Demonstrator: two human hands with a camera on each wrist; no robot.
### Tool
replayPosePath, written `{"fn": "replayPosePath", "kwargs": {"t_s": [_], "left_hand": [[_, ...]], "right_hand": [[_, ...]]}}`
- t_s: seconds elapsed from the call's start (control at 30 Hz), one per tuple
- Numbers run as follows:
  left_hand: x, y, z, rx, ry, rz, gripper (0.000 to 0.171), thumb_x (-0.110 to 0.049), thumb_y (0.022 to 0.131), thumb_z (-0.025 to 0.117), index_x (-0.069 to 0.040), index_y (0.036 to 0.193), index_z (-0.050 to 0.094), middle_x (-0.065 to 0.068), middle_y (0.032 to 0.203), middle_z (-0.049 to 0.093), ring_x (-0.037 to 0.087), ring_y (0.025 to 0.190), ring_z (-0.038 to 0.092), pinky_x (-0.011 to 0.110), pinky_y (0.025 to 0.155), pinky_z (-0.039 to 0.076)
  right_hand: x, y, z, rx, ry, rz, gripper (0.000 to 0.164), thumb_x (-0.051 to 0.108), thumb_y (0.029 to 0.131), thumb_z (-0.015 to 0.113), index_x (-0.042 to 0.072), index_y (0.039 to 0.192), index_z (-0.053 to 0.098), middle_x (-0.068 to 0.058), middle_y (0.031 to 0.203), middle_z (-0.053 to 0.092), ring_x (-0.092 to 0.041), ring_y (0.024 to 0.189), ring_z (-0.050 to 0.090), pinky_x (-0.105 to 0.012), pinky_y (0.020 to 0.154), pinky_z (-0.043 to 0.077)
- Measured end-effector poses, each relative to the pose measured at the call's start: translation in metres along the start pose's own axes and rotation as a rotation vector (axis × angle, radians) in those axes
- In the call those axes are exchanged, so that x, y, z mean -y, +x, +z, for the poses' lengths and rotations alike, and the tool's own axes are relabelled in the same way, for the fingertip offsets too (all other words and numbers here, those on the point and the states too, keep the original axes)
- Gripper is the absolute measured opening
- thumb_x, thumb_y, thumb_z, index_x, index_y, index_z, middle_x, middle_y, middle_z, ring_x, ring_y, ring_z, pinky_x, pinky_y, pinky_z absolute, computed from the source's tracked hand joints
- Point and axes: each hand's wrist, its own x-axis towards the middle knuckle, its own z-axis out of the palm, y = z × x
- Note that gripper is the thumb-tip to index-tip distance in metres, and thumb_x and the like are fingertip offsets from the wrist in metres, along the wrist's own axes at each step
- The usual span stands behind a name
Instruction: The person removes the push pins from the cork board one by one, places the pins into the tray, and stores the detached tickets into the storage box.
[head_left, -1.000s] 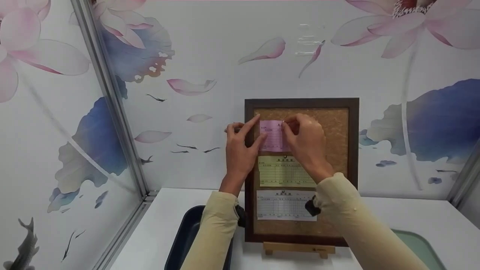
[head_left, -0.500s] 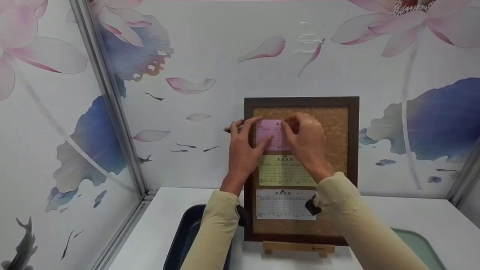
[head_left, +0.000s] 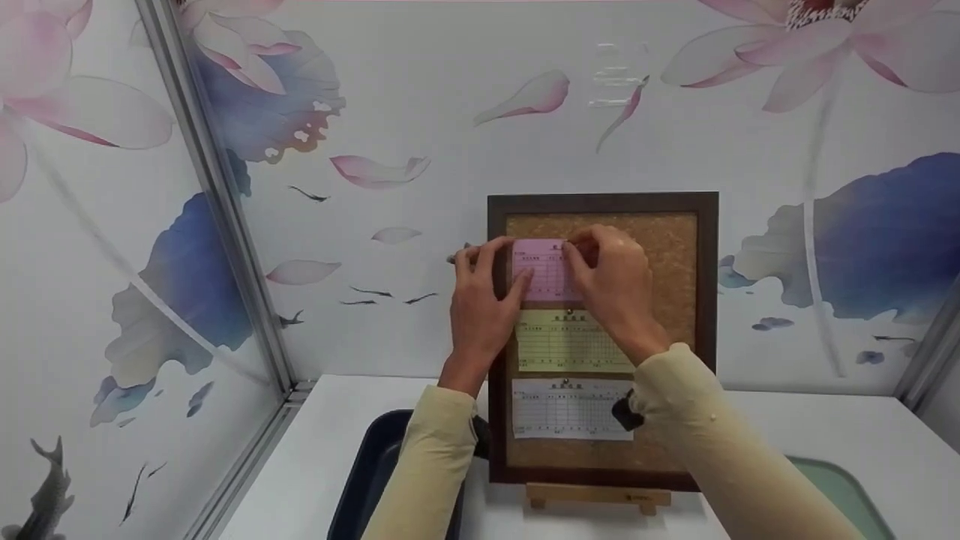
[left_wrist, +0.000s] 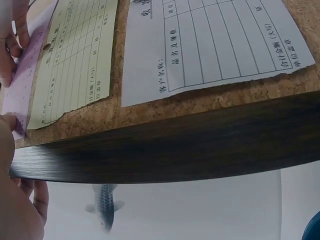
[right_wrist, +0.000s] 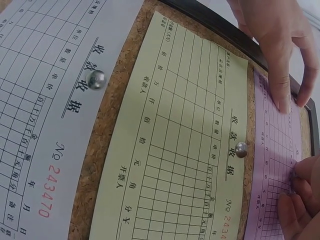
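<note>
A pink receipt slip lies against the upper part of the framed cork board. My left hand spans its left side, index finger at the top corner and thumb on the paper; the other fingers show beyond the frame's edge in the left wrist view. My right hand pinches a small push pin at the slip's top middle, mostly hidden by the fingertips. Below hang a yellow receipt and a white receipt, each fixed with a silver round-headed push pin.
The board leans on a small wooden easel on a white table. A dark blue tray stands left, partly under the left sleeve. A green tray is at the right. Flower-printed walls rise behind and at the left.
The pink slip has shifted slightly left against the board. My left thumb moved inward over it, then back toward its left side. My right hand keeps its place at the slip's top.
</note>
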Motion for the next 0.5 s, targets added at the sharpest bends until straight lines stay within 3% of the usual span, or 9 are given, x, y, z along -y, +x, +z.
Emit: {"fn": "replayPosePath", "kwargs": {"t_s": [0.23, 0.5], "left_hand": [[-0.0090, 0.0047, -0.0036, 0.050, -0.085, -0.059, 0.043, -0.037, 0.102, 0.078, -0.025, 0.141, 0.064, 0.012, 0.141, 0.049, 0.029, 0.122, 0.061, 0.046, 0.100, 0.059], [-0.0079, 0.0043, -0.0028, 0.038, -0.138, -0.068, 0.030, -0.030, 0.101, 0.079, -0.023, 0.130, 0.074, 0.012, 0.143, 0.051, 0.027, 0.139, 0.050, 0.048, 0.113, 0.052]], "right_hand": [[0.0005, 0.0001, -0.0017, 0.011, 0.024, 0.015, 0.016, 0.020, 0.105, 0.074, 0.006, 0.112, 0.075, -0.011, 0.104, 0.073, -0.023, 0.089, 0.068, -0.037, 0.077, 0.057], [0.0018, 0.0007, -0.0008, 0.018, 0.017, 0.022, 0.015, 0.019, 0.103, 0.075, 0.006, 0.111, 0.075, -0.011, 0.102, 0.073, -0.024, 0.089, 0.068, -0.037, 0.077, 0.056]]}}
